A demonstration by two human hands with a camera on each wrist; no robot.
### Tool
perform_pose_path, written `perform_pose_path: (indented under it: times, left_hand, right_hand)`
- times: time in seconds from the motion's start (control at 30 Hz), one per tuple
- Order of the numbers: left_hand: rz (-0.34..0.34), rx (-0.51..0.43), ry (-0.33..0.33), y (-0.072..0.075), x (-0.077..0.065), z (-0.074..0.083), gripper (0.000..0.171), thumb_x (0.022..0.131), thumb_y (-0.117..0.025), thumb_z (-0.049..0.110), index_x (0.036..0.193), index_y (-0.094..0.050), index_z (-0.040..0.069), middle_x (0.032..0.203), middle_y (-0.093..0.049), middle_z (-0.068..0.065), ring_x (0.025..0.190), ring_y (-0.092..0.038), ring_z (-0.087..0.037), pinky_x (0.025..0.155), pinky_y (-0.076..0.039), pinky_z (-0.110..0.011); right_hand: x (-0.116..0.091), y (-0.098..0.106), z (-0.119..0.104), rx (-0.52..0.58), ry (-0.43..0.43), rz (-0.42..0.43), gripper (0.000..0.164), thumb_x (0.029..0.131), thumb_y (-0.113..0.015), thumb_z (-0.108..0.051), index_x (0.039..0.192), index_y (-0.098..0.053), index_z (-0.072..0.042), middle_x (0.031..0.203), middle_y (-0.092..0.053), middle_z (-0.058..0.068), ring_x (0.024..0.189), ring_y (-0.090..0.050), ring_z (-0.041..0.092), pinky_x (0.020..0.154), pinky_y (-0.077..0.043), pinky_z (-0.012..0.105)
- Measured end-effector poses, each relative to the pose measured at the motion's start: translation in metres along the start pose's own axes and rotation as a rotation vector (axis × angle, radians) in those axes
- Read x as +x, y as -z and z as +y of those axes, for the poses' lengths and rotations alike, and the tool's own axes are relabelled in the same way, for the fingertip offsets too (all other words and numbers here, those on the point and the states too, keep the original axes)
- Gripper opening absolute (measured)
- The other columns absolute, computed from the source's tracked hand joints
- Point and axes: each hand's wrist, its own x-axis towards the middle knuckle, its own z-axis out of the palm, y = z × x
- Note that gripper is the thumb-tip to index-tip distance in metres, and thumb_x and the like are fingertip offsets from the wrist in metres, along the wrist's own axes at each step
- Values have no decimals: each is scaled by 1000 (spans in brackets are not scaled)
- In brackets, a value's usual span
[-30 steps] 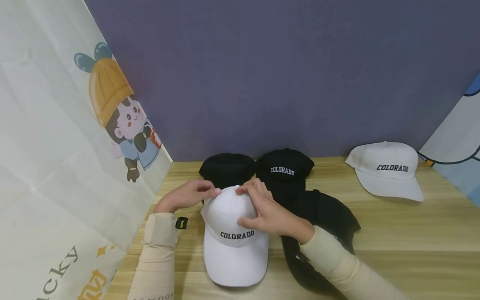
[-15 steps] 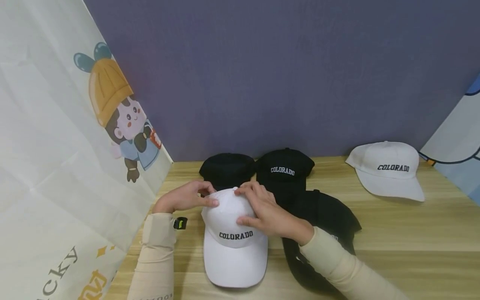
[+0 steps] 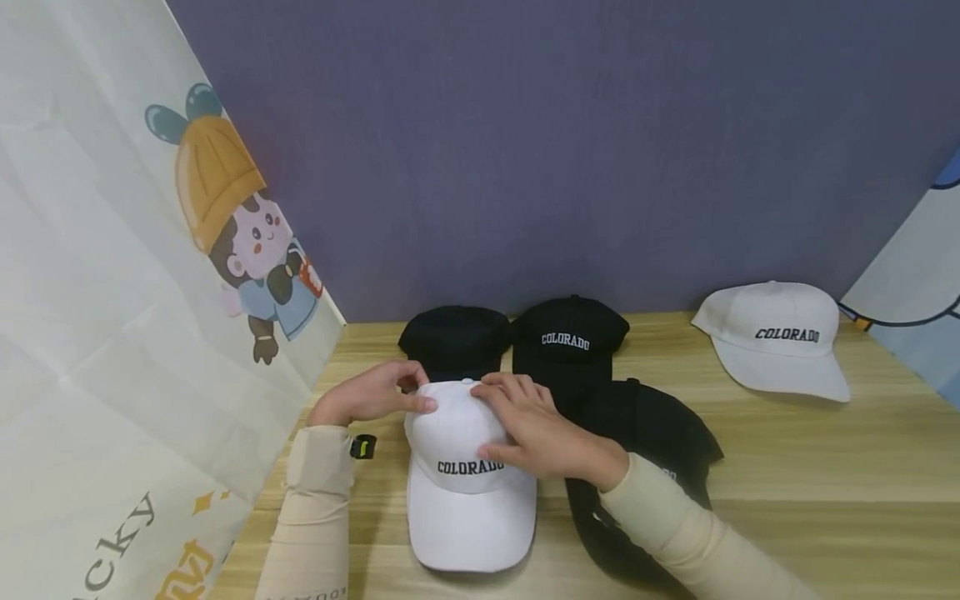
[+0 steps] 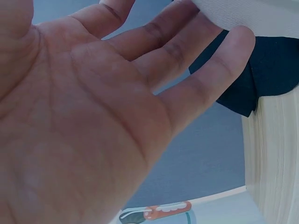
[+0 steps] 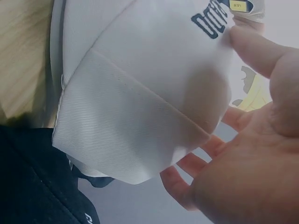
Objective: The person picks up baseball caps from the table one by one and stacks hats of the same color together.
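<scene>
Conceivably, the white cap (image 3: 463, 482), gripped near its top by the left hand (image 3: 373, 392) and right hand (image 3: 536, 429) just in front of a black cap (image 3: 454, 337), dents under too firm a squeeze.

The wood-grain desk (image 3: 817, 492) carries a black baseball cap (image 3: 453, 336) and a black COLORADO cap (image 3: 570, 323) along its back edge, a white COLORADO baseball cap (image 3: 780, 342) near its back-right corner and, toward its front edge, a second white cap (image 3: 471, 512) beside a third black cap (image 3: 652, 417).
</scene>
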Motion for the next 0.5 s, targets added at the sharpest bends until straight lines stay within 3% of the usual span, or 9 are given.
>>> perform_pose_path:
  times: [0.5]
  left_hand:
    - [-3,-48,44,-4,4,0,33,92,-77,32,103,-57,8,97,-59,-6,92,-55,-21,80,-47,-34]
  right_hand:
    - [0,0,2,-90,-26,-31,69,93,-75,-39,150,-45,-16,148,-39,9,129,-34,27,100,-27,51]
